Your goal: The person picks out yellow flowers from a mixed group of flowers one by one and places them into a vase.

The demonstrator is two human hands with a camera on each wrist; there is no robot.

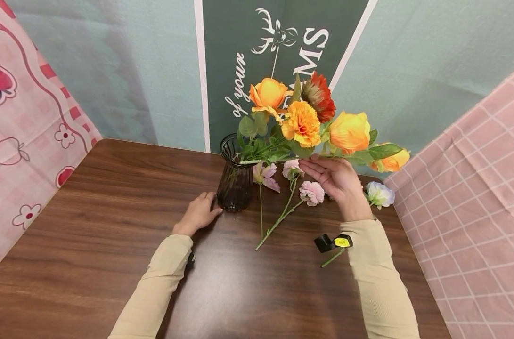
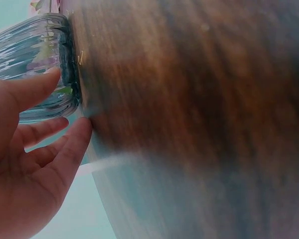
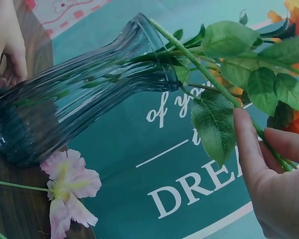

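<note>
A ribbed dark glass vase [image 1: 234, 190] stands upright on the table, holding several stems with orange and red blooms. My left hand [image 1: 199, 212] rests on the table beside its base, fingers loosely extended; the left wrist view shows the thumb [image 2: 40, 89] near the glass. Between thumb and fingers, my right hand [image 1: 335, 179] pinches the green stem of a yellow-orange rose [image 1: 350, 132]. That stem [image 3: 199, 64] slants up to the vase's rim, its cut end at the mouth; whether it is inside cannot be told. An orange carnation [image 1: 301, 124] and a red flower [image 1: 320, 96] lean above.
Pink carnations [image 1: 312, 193] and a pale pink lily-like flower [image 1: 266, 176] lie on the table right of the vase. A bluish-white flower [image 1: 380, 194] lies by the right edge. Cloth backdrops [image 1: 473, 212] surround the wooden table [image 1: 91, 226].
</note>
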